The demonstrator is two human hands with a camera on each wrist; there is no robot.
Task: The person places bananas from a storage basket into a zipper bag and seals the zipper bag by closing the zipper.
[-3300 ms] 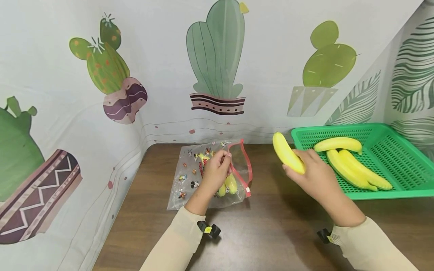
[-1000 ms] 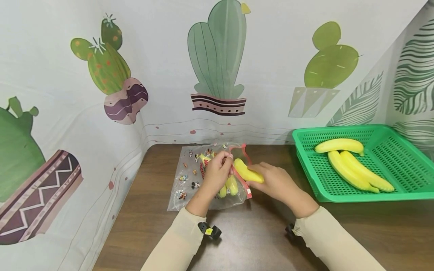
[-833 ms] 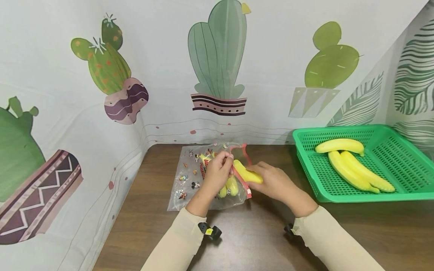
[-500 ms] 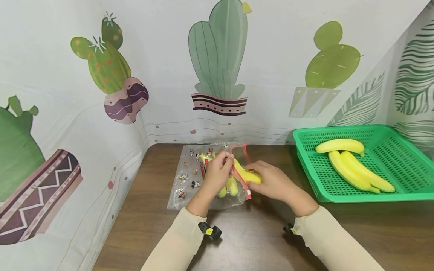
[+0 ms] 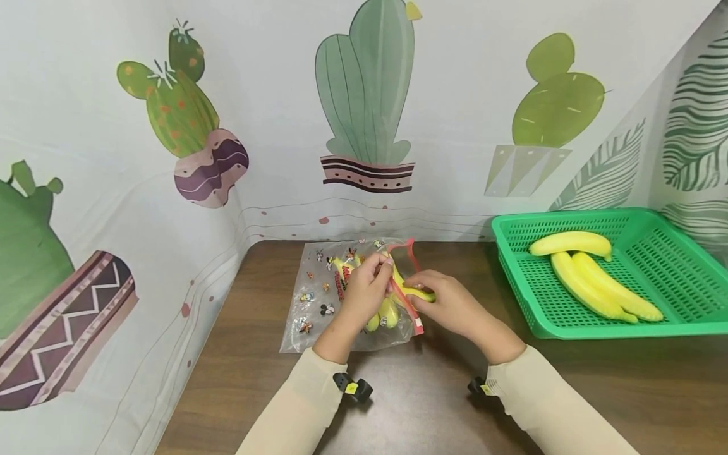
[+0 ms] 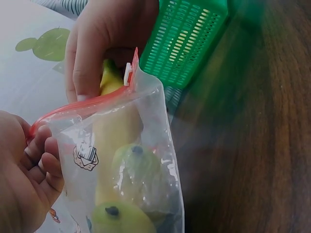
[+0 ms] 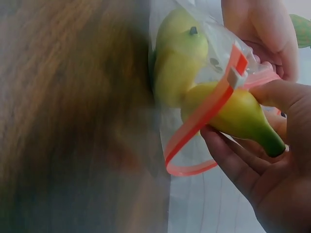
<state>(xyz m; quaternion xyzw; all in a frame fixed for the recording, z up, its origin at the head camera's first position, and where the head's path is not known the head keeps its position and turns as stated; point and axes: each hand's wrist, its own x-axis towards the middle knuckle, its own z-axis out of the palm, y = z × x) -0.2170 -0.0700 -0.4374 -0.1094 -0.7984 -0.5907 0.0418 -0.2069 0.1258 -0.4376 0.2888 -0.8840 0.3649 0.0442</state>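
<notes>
A clear zip bag [image 5: 327, 328] with cartoon prints and a red zip edge lies on the table, with yellow bananas [image 5: 388, 314] inside. My left hand [image 5: 364, 287] pinches the bag's red rim and holds the mouth apart. At that mouth, my right hand [image 5: 446, 304] grips a banana [image 7: 233, 111] by its stem end. Most of this banana is inside the bag; its green-tipped stem sticks out past the red zip. The left wrist view shows the tips of two bagged bananas [image 6: 137, 165] beside it.
On the right stands a green perforated basket [image 5: 580, 330] holding three bananas [image 5: 597, 287]. The brown wooden table [image 5: 421, 392] meets a cactus-printed cloth [image 5: 449, 126] at the back. A white slider [image 6: 128, 74] sits at one end of the zip.
My right hand has carried the banana left from beside the basket and slid it into the bag's mouth, deeper over the last second. My left hand has stayed on the rim.
</notes>
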